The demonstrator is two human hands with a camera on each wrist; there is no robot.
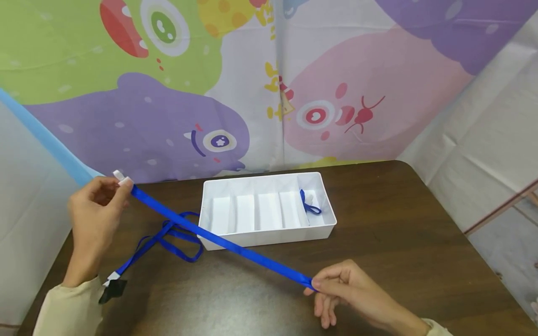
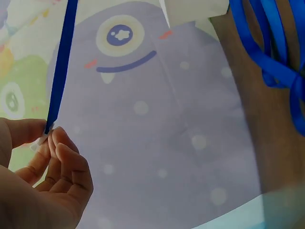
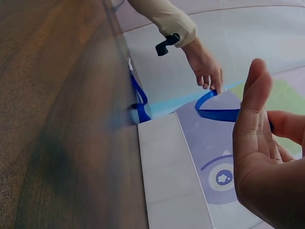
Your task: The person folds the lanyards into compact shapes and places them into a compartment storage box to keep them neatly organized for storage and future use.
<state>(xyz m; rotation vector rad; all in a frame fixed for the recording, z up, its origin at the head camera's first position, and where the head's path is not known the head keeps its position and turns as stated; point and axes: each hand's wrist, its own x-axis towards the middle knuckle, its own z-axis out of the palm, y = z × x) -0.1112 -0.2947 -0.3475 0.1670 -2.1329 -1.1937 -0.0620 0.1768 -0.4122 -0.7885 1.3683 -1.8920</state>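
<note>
A blue lanyard (image 1: 248, 254) stretches diagonally between the two hands, above the table and in front of the box. At its upper end the left hand (image 1: 94, 214) pinches it by the white clip (image 1: 121, 177) between thumb and fingers. The right hand (image 1: 353, 291) pinches the lower end between thumb and index finger, its other fingers loosely bent. Behind the band stands a white divided box (image 1: 269, 239); a small bundled blue lanyard (image 1: 311, 208) lies in its rightmost compartment. Another blue lanyard (image 1: 180, 255) with a white clip lies loosely looped on the table, left of the box.
The dark wooden table (image 1: 391, 224) meets a cartoon-printed cloth (image 1: 260, 84) at the back. White cloth (image 1: 483, 135) hangs at the right side. A small black piece (image 1: 112, 291) is attached at the left sleeve (image 1: 69, 310).
</note>
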